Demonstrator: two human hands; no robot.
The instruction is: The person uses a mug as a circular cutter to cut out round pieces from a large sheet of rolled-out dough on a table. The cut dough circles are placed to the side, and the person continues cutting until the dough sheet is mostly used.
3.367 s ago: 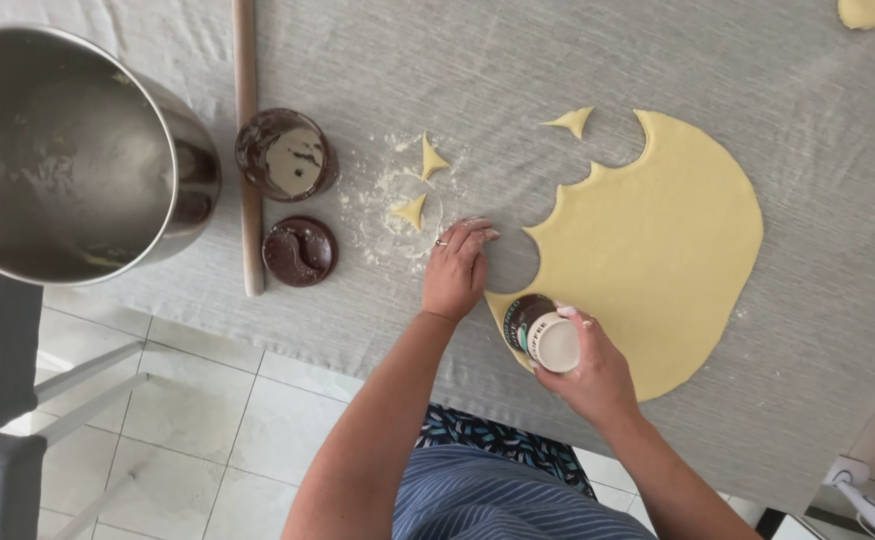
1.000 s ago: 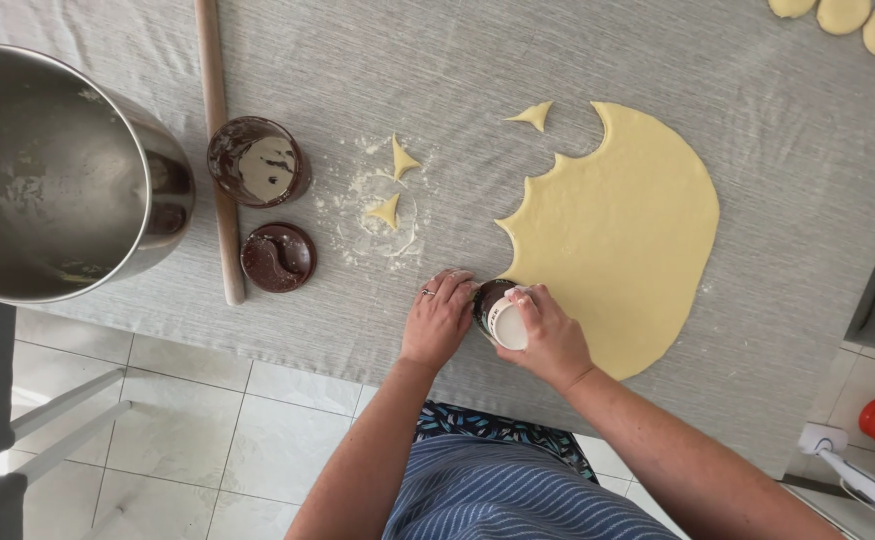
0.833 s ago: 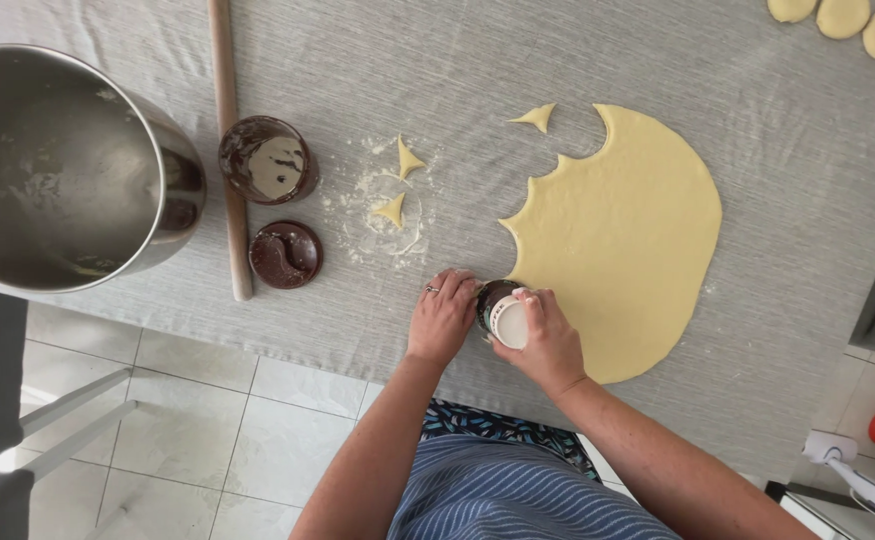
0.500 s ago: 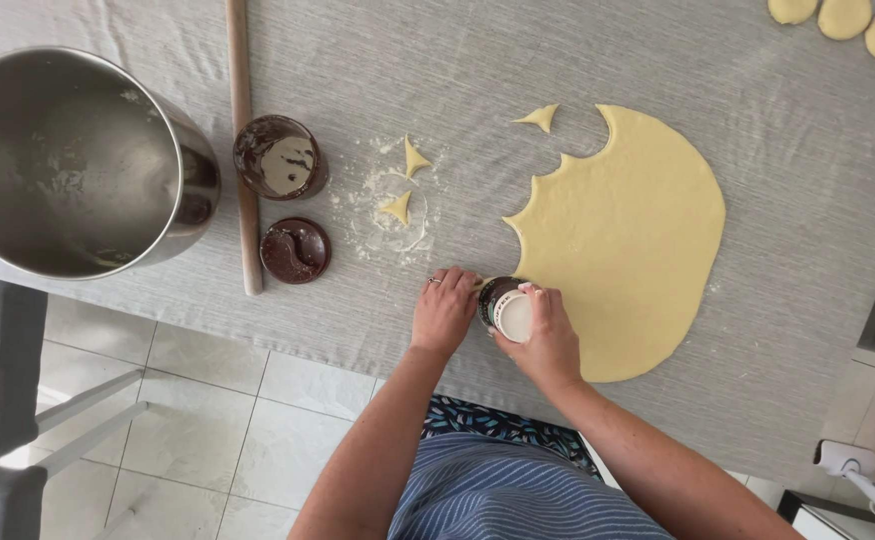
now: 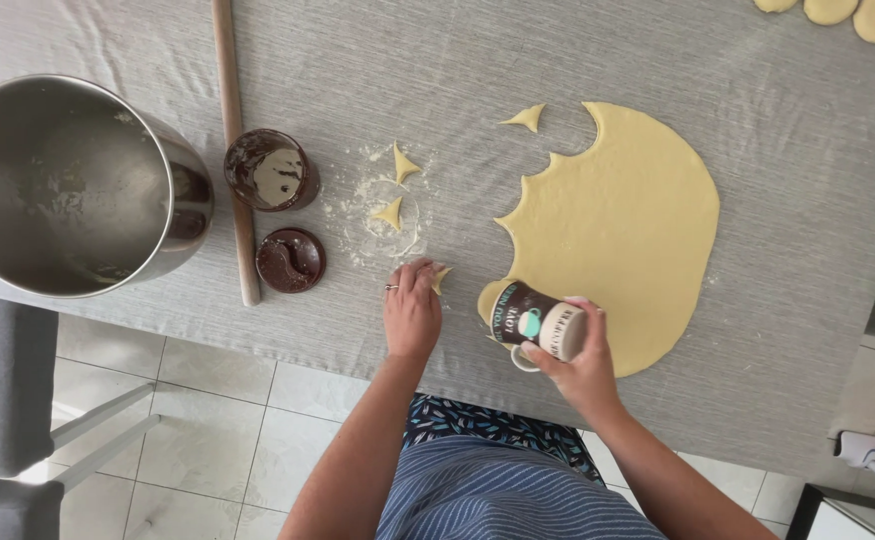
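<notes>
A rolled sheet of pale yellow dough (image 5: 628, 230) lies on the grey cloth, with round scallops cut out of its left edge. My right hand (image 5: 583, 365) grips a dark mug (image 5: 538, 322), tilted on its side at the sheet's lower left corner. My left hand (image 5: 413, 305) rests on the cloth left of the mug, its fingers on a small triangular dough scrap (image 5: 441, 278). Two more scraps (image 5: 396, 190) lie in a floury patch above that hand, and another scrap (image 5: 526, 118) lies near the sheet's upper left.
A big steel mixing bowl (image 5: 68, 185) stands at the left. A wooden rolling pin (image 5: 235, 150) lies beside an open chocolate-spread jar (image 5: 270, 170) and its lid (image 5: 292, 260). Cut dough rounds (image 5: 858, 12) sit at the top right. The table's front edge runs just below my hands.
The mug has been lifted from upright on the dough and tipped on its side. My left hand has slid left off the mug onto a dough scrap.
</notes>
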